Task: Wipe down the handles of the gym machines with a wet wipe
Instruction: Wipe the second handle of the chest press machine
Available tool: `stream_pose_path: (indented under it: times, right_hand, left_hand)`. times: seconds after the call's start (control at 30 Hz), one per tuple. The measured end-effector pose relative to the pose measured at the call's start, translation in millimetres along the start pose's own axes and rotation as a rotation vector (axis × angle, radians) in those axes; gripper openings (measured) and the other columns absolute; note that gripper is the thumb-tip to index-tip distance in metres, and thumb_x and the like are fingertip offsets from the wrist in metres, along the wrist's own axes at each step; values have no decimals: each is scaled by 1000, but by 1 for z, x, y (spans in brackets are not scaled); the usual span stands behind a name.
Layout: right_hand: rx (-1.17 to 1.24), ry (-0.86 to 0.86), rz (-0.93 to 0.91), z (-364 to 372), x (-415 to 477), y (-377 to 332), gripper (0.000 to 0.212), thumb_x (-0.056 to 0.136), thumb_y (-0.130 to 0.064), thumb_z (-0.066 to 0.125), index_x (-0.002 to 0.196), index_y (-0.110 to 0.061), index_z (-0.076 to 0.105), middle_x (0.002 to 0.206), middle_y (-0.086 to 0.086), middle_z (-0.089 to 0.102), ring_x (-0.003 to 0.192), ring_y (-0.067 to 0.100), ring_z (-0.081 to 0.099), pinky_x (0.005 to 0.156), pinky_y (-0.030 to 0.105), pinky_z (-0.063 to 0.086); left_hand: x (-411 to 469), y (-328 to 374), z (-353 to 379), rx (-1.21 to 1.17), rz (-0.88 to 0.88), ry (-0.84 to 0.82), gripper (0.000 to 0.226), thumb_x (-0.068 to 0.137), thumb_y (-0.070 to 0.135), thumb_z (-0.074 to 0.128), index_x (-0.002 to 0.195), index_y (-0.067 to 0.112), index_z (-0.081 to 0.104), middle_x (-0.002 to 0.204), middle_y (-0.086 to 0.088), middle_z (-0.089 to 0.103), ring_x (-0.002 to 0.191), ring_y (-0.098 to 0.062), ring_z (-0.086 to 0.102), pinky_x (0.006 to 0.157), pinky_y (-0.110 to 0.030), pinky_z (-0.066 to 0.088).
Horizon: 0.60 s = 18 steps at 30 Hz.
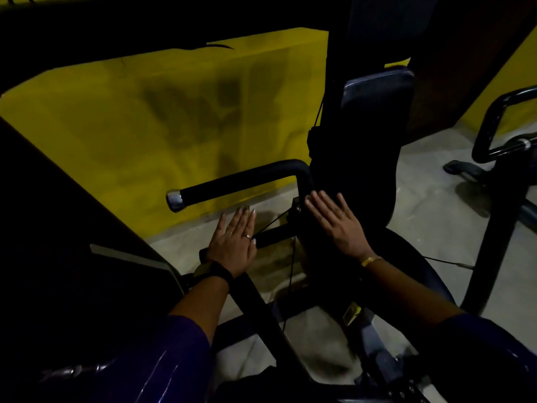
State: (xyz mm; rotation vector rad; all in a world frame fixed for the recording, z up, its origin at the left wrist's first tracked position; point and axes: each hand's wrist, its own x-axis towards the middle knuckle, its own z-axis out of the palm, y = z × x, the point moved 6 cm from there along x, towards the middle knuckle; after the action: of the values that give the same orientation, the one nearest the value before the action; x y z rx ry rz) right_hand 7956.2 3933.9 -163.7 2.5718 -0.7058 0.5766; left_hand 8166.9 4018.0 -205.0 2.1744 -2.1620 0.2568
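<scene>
A black padded machine handle (241, 184) with a chrome end cap (175, 200) runs across the middle of the view and bends down at its right end. My left hand (234, 242) is held flat below the handle, fingers straight, holding nothing. My right hand (337, 222) is also flat with straight fingers, its fingertips close to the handle's bend; contact cannot be told. No wet wipe is visible in either hand.
A dark padded seat back (377, 91) rises behind the handle. A yellow wall (174, 112) stands at the back. Another machine's looped black handle (499, 126) is at the right. Black frame bars (261, 303) and thin cables cross the grey floor (430, 175).
</scene>
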Motion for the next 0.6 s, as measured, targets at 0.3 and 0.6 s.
stream_pose_path:
  times: [0.3,0.6]
  right_hand:
    - [-99,-154,-280,33,-1,-13,48,93,-15,34,141,-7,40,145,11,46,148,24,-4,119,44,3]
    - [-109,17,-403,-7,52,20,47,97,-19,39,142,-8,34,147,7,45,140,23,33,117,43,15]
  left_hand:
    - [-1,3,1,13,34,38,62,90,31,31,145,5,42,150,-13,43,140,-23,33,117,-45,10]
    - [-10,12,13,76,283,130,59,92,27,31,149,10,27,150,-14,42,137,-27,43,109,-45,36]
